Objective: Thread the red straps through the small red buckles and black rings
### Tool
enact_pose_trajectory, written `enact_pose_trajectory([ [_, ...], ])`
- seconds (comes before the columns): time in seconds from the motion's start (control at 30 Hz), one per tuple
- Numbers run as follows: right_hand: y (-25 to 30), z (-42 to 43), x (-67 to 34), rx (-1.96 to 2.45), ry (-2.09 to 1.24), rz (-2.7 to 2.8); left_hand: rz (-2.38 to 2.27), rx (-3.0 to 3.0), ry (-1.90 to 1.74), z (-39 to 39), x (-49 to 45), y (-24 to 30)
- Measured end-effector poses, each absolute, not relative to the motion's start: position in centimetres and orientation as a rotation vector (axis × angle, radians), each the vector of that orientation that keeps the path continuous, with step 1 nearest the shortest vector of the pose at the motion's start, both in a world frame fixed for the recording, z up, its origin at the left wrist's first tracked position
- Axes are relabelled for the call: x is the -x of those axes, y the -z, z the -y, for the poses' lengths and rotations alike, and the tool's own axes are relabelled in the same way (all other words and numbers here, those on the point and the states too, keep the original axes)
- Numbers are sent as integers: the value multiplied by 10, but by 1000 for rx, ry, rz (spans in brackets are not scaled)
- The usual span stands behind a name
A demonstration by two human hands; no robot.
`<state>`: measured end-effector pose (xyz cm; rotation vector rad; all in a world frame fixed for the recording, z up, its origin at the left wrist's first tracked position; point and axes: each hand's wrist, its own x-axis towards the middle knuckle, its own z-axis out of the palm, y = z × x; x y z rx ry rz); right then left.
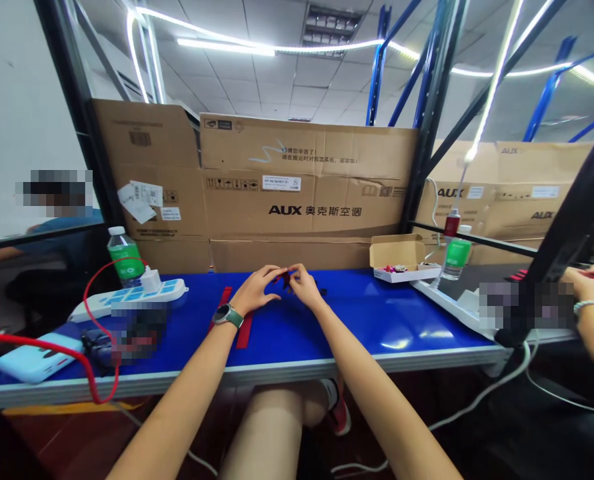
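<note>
My left hand, with a round-faced watch on its wrist, and my right hand are raised over a blue workbench. Their fingertips meet around a small dark red item, which is partly hidden by my fingers. Its exact shape is too small to tell. Two flat red strips lie on the bench just below my left hand.
A white power strip, green-labelled water bottle, red cable and pale blue power bank sit at left. An open white box of small parts stands at right. A co-worker's hand works beyond a dark upright post.
</note>
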<state>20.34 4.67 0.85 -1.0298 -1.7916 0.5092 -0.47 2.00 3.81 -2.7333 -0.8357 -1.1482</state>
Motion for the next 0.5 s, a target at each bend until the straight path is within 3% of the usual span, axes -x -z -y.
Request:
enact_pose_trajectory([
  [0.23,-5,-49,-203,1044,-508,1873,938,2716,1217,-32,5,-24],
  [0.5,-8,-44,-204,1082,-222,2024,1011,2806,1235,-33,4,-22],
])
